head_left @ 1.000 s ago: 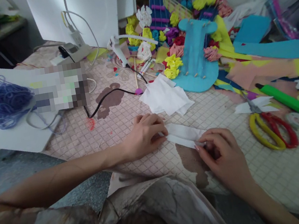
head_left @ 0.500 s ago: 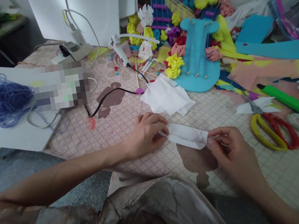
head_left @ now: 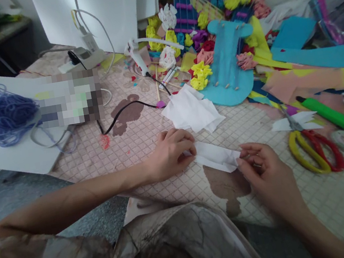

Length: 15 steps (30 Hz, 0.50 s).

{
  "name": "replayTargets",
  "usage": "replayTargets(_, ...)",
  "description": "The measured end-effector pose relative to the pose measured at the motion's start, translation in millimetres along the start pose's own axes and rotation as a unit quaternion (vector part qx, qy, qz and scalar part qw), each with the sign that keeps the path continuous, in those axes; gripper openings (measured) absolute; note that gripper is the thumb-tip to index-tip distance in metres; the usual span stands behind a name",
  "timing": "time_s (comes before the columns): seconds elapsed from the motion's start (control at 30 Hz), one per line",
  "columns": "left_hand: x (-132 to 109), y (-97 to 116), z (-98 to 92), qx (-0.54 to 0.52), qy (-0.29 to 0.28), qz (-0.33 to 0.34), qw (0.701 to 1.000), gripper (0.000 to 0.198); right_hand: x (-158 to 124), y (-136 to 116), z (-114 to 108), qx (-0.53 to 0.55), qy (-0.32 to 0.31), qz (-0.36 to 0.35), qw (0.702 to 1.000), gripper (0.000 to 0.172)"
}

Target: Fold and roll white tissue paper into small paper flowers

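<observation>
Between my hands a folded strip of white crepe-like paper (head_left: 216,156) lies low over the tablecloth. My left hand (head_left: 173,154) rests at its left end, fingers curled and closed on the paper. At the right end my right hand (head_left: 264,170) pinches the strip's edge between thumb and fingers. Just beyond the strip sits a small stack of white paper sheets (head_left: 192,110), its corners fanned out. To the right of my right hand lie scissors (head_left: 316,151) with one yellow and one red handle.
A white glue gun (head_left: 137,60) with a black cord stands behind. The blue instrument-shaped cutout (head_left: 229,66) and crepe flowers are at the back. On the right lies a green cutter (head_left: 333,115). Blue-violet cord (head_left: 1,115) is heaped on a white board at left.
Almost nothing differs. My left hand has shifted very slightly to the right, and the fingers of my right hand have moved a little at the paper's end.
</observation>
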State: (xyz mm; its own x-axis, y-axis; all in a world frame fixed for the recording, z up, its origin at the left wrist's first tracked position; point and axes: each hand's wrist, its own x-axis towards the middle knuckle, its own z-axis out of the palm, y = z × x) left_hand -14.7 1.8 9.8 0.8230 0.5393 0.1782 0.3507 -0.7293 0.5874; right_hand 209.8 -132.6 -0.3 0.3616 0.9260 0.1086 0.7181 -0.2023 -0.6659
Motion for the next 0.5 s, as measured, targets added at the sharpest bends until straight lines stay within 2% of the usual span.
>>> replayTargets(0.13,1.0,0.6,0.1,0.004,-0.002,0.0,1.0,0.007,-2.4,-6.6,2.3,0.029,-0.027,-0.035,0.999,0.03)
replayTargets(0.23,1.3,0.8,-0.1,0.008,-0.005,0.001,1.0,0.008,-6.6,-7.9,3.4,-0.006,-0.043,-0.059,0.997,0.026)
replayTargets(0.33,1.5,0.6,-0.3,0.009,-0.006,0.003,1.0,0.009,-9.2,-7.0,2.5,-0.054,-0.054,-0.112,0.991,0.024)
replayTargets(0.43,1.9,0.2,-0.5,0.006,-0.005,0.008,1.0,0.009,-9.2,-6.6,1.6,-0.068,-0.057,-0.158,0.983,0.028)
replayTargets(0.5,2.3,-0.1,-0.6,0.006,-0.006,0.011,1.0,0.009,-8.2,-6.8,2.0,-0.068,-0.056,-0.165,0.982,0.023)
